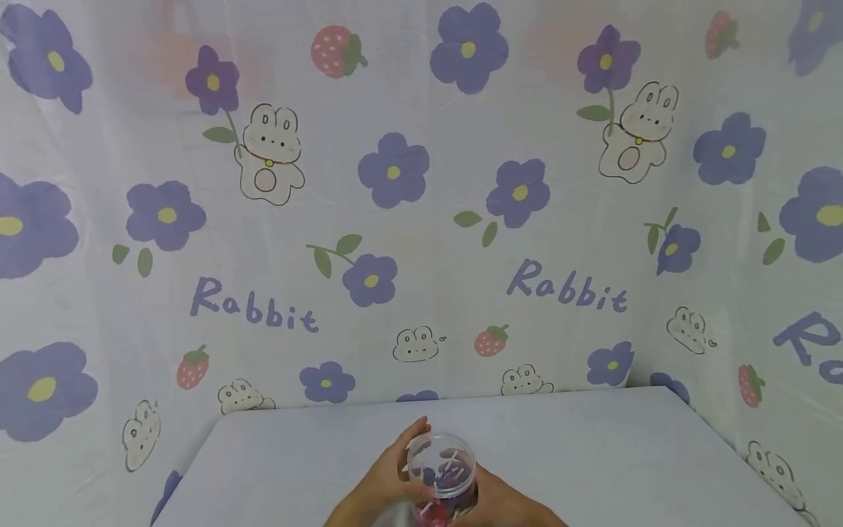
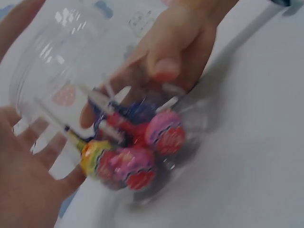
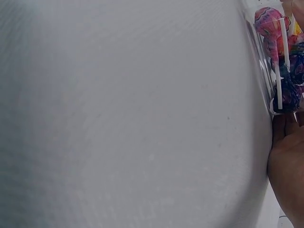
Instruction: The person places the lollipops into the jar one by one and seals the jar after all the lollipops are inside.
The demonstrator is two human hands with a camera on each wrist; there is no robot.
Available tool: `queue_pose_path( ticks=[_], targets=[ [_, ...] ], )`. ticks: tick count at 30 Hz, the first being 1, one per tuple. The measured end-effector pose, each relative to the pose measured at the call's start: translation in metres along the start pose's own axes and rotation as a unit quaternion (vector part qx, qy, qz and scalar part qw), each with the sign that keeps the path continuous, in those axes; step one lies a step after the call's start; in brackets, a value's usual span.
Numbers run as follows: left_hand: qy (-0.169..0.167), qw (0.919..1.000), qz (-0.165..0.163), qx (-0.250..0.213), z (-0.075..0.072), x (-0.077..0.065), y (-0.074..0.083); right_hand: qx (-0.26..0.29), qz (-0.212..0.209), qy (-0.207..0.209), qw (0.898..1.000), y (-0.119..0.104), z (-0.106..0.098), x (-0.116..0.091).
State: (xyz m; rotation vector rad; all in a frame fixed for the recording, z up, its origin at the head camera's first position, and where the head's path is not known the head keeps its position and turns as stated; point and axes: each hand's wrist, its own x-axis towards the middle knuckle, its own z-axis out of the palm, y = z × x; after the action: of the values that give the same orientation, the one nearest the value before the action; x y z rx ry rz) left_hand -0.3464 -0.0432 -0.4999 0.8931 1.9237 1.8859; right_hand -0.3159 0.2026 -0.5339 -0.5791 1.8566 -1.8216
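A clear plastic jar (image 1: pixel 443 454) with wrapped lollipops (image 1: pixel 448 477) inside is held between both hands at the table's near edge. My left hand (image 1: pixel 385 472) grips its left side, and my right hand (image 1: pixel 503 501) holds it from the right. In the left wrist view the jar lies tilted, with pink lollipops (image 2: pixel 135 166) and a yellow one (image 2: pixel 91 156) gathered at one end and white sticks pointing various ways. The right wrist view shows part of the jar and a pink lollipop (image 3: pixel 268 23) near the right hand (image 3: pixel 289 166). Whether a lid is on, I cannot tell.
A white table (image 1: pixel 296 446) spreads beneath and beyond the hands. Behind it and along the sides hangs a white curtain (image 1: pixel 421 241) printed with purple flowers, rabbits and strawberries.
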Motion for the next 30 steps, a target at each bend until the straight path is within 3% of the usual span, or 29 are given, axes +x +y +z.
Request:
queue_pose_path(
  ticks=[5, 8, 11, 17, 20, 23, 27, 30],
  targets=[
    [0.09, 0.9945, 0.009, 0.053, 0.02, -0.006, 0.004, -0.033, 0.012, 0.022, 0.999, -0.001, 0.002, 0.001],
    [0.1, 0.9925, 0.003, 0.071, 0.023, -0.007, 0.005, -0.066, 0.018, 0.036, 0.997, -0.003, 0.003, 0.001],
    [0.073, 0.9943, -0.001, 0.077, 0.016, -0.005, 0.005, -0.078, 0.012, 0.035, 0.996, -0.003, 0.001, 0.001],
    [-0.022, 0.9993, -0.028, 0.008, -0.001, 0.002, 0.01, -0.017, 0.024, 0.017, 0.999, -0.001, -0.001, -0.001],
    [-0.037, 0.999, -0.025, -0.006, -0.002, 0.002, 0.011, -0.001, 0.028, 0.015, 0.999, 0.0, -0.001, -0.003],
    [-0.006, 0.9994, -0.001, 0.033, 0.004, -0.002, 0.01, -0.017, 0.016, 0.015, 1.0, 0.0, -0.001, -0.002],
    [0.071, 0.9929, 0.02, 0.094, 0.017, -0.009, 0.007, -0.063, 0.002, 0.03, 0.998, -0.001, 0.0, -0.002],
    [0.109, 0.9894, 0.016, 0.094, 0.024, -0.011, 0.007, -0.065, 0.015, 0.043, 0.997, -0.002, 0.001, -0.002]
  ],
)
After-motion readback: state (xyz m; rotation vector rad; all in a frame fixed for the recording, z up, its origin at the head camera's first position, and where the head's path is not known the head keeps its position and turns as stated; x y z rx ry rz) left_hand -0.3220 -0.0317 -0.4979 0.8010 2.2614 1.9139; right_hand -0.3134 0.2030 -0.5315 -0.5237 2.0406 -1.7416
